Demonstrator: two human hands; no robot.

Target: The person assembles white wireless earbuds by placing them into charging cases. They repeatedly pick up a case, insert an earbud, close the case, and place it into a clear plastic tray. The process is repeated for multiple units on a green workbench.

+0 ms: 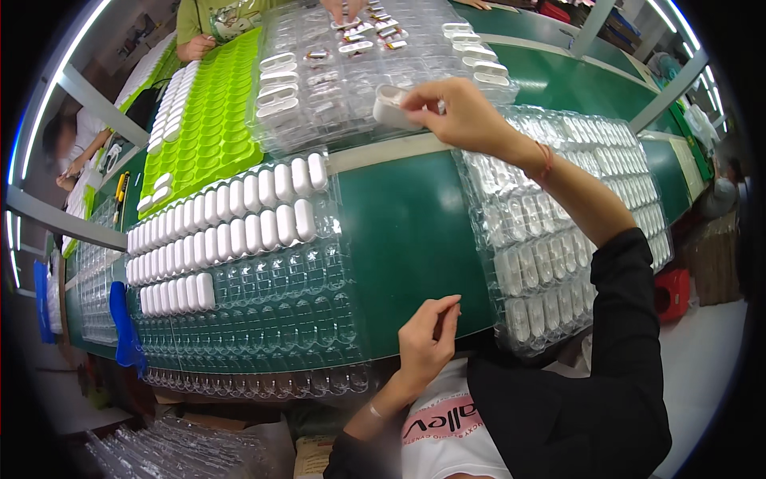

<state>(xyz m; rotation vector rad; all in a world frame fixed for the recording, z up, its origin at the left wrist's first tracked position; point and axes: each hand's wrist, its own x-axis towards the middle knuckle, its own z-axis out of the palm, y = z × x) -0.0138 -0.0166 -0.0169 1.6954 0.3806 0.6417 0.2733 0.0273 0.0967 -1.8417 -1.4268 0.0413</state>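
My right hand (459, 120) reaches over the far side of the bench, pinching a white oblong case shell (391, 110) that looks hollow at the top. Just beyond it lies a stack of clear plastic trays (279, 128), holding white case shells (278, 81) along its sides and small parts (391, 33) in the middle. Near my body, my left hand (427, 343) has thumb and fingertips pressed together; what they hold, if anything, is too small to see. Left of it, a clear blister tray (279, 307) carries rows of closed white cases (239, 193).
On the right, another clear tray (558, 223) is filled with white shells. A lime-green tray (211, 120) stands at the back left, beside a metal post (72, 219). Across the green bench (407, 239), another person's hand (343, 9) reaches into the tray stack. Blue plastic (124, 327) lies left.
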